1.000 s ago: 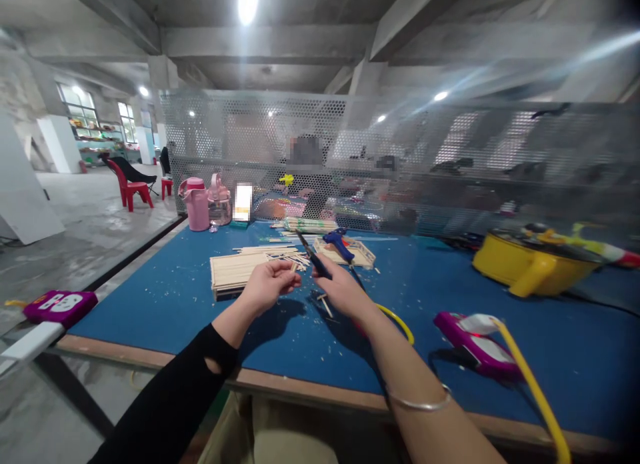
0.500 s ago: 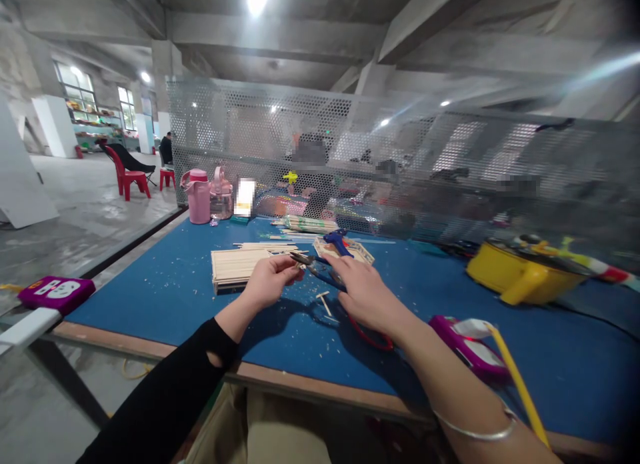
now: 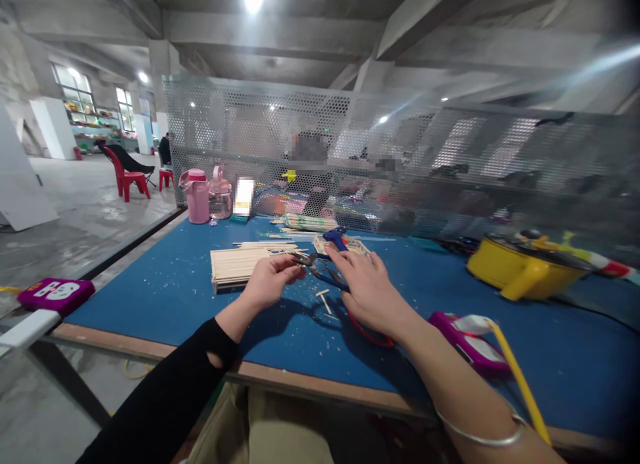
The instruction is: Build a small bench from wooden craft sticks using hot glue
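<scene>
My right hand (image 3: 367, 287) grips a pair of pliers (image 3: 327, 274) with dark blue handles, and their jaws point left. The jaws reach the fingertips of my left hand (image 3: 273, 277), which is closed in a pinch; what it pinches is too small to make out. Just behind my left hand lies a box-like piece of pale wooden sticks (image 3: 235, 269). On the mat below the pliers is a small T-shaped piece of sticks (image 3: 324, 301). A blue glue gun (image 3: 336, 237) rests beyond my right hand, by a small stick frame (image 3: 360, 246).
Loose sticks (image 3: 255, 246) and a wrapped stick bundle (image 3: 310, 222) lie farther back. A pink jug (image 3: 197, 201) stands back left. At right are a yellow pot (image 3: 520, 271) and a purple power strip (image 3: 470, 347). Perforated metal panels (image 3: 210, 131) bound the table's far side.
My right hand has shifted slightly right, and the plier handles look spread a bit wider. A pale bit at my left fingertips no longer shows. My left hand stays nearly in place.
</scene>
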Tool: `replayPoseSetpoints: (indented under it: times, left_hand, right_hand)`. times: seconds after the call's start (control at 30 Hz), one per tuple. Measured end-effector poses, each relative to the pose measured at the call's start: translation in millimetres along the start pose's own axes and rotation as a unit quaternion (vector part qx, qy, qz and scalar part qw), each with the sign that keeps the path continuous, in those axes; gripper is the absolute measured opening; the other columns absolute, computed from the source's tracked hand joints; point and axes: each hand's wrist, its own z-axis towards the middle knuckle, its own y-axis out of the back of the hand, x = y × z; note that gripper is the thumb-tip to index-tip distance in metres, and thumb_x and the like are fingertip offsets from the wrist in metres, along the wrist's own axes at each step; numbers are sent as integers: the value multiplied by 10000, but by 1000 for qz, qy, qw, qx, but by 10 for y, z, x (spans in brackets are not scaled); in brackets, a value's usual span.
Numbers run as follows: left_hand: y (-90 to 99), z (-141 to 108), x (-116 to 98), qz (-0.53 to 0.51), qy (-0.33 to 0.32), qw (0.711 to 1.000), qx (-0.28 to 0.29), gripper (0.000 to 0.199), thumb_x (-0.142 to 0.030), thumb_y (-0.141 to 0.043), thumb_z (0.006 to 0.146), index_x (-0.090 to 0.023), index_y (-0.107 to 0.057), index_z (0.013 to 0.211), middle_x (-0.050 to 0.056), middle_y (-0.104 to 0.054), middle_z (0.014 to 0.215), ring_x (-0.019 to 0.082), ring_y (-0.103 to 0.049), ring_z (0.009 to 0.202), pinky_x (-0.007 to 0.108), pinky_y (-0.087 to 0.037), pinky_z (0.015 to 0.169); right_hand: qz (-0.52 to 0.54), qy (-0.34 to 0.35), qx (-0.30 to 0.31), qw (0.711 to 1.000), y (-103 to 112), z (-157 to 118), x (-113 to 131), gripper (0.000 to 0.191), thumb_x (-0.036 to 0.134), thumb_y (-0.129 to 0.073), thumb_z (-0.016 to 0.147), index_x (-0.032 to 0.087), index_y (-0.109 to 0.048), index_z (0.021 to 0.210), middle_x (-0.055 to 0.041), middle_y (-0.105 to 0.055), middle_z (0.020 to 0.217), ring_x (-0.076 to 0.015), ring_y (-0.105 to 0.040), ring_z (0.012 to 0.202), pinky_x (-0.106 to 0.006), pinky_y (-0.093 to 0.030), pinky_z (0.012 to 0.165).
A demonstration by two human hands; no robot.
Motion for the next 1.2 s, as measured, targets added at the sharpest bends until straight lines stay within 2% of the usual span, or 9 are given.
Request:
replayPoseSetpoints:
  times: [0.17, 0.37, 0.5, 0.6, 0.7, 0.83, 1.03, 1.1, 1.2]
  left_hand:
    - [-4, -3, 13, 14, -5, 1000, 5, 192, -253, -661, 632, -119, -655, 769, 26, -635, 640, 103, -542, 601, 229, -400, 603]
    - [-14, -22, -2, 26, -17, 999, 5, 188, -274, -664, 636, -121, -664, 744, 25, -630, 619, 100, -523, 578, 224, -389, 579]
    - [-16, -31, -9, 34, -29, 999, 11, 193, -286, -657, 651, -120, -671, 748, 18, -619, 605, 89, -499, 555, 224, -381, 571]
    - [-17, -28, -14, 21, -22, 999, 7, 193, -288, -678, 633, -118, -664, 725, 18, -619, 601, 91, -510, 561, 225, -388, 577]
    - [-24, -22, -30, -19, 16, 1000, 3, 221, -300, -707, 600, -116, -641, 702, 18, -622, 601, 99, -547, 573, 227, -407, 584]
    - [-26, -26, -79, -85, 107, 991, 6, 289, -266, -743, 565, -113, -606, 769, 17, -635, 620, 96, -584, 551, 226, -436, 579]
    - [-15, -36, -119, -121, 167, 978, 8, 198, -174, -717, 624, -105, -580, 749, 22, -635, 618, 81, -599, 540, 198, -456, 561]
    - [-17, -35, -118, -122, 174, 977, 3, 154, -142, -694, 650, -104, -575, 741, 22, -635, 612, 75, -601, 535, 187, -458, 553]
    - [-22, -31, -109, -116, 180, 977, -4, 122, -112, -669, 674, -102, -572, 748, 19, -635, 597, 68, -599, 518, 174, -459, 538]
  right_hand:
    - [11, 3, 2, 1000, 0, -13, 10, 689, 105, -425, 621, 132, -349, 1306, -145, -489, 1171, -271, -396, 1146, -499, -195, 996]
    - [56, 0, 20, 998, 29, 8, 31, 651, 102, -464, 616, 99, -396, 1263, -157, -502, 1113, -267, -455, 1023, -396, -369, 885]
    - [76, 9, 13, 997, 27, 18, 30, 660, 99, -474, 603, 135, -398, 1257, -146, -509, 1104, -276, -462, 1012, -420, -378, 871]
    - [91, 12, 16, 996, 17, 20, 17, 691, 88, -464, 595, 135, -378, 1279, -149, -501, 1134, -287, -441, 1071, -436, -364, 898]
    - [145, 13, 51, 988, 5, 24, -10, 734, 78, -430, 592, 135, -337, 1317, -149, -456, 1240, -278, -397, 1163, -442, -341, 944]
    - [251, 18, 141, 958, 19, 44, -45, 764, 90, -391, 589, 166, -316, 1346, -92, -433, 1323, -243, -396, 1203, -415, -355, 957]
    - [331, -14, 254, 909, 118, 111, -90, 780, 111, -394, 559, 239, -370, 1328, 26, -575, 1183, -223, -557, 1023, -321, -479, 816]
    - [323, -18, 267, 908, 130, 129, -123, 770, 114, -405, 557, 244, -391, 1316, 30, -576, 1184, -225, -571, 1005, -310, -489, 798]
    - [281, -9, 253, 926, 122, 137, -183, 760, 107, -416, 562, 235, -400, 1312, 14, -507, 1266, -239, -518, 1097, -326, -472, 839]
